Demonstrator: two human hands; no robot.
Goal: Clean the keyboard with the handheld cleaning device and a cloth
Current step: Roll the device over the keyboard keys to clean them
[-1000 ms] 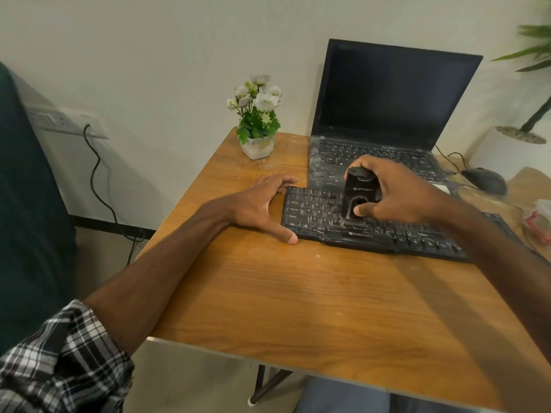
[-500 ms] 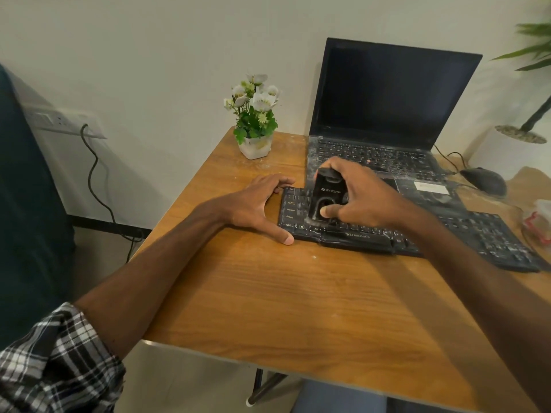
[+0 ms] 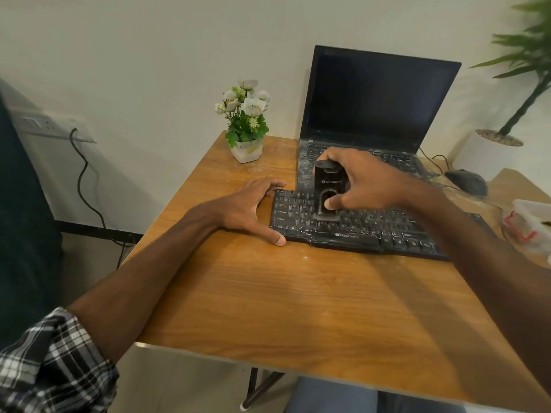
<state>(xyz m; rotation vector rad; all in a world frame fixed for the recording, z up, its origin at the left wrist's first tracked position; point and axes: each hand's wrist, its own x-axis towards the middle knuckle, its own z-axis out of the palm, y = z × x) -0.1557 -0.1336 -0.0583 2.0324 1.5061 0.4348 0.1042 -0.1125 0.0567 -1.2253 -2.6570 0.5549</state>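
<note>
Head view: right hand (image 3: 368, 186) around cleaning device (image 3: 328, 183) on ZEBRONICS keyboard (image 3: 372, 231), left hand (image 3: 247, 208) splayed alongside.

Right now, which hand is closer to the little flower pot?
Left. The left hand touches the keyboard, just in front of the flower pot; the right hand holds the cleaning device farther to the right.

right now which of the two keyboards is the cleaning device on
The separate keyboard in front: the right hand holds the device on its left keys. The laptop's keys lie behind it.
</note>
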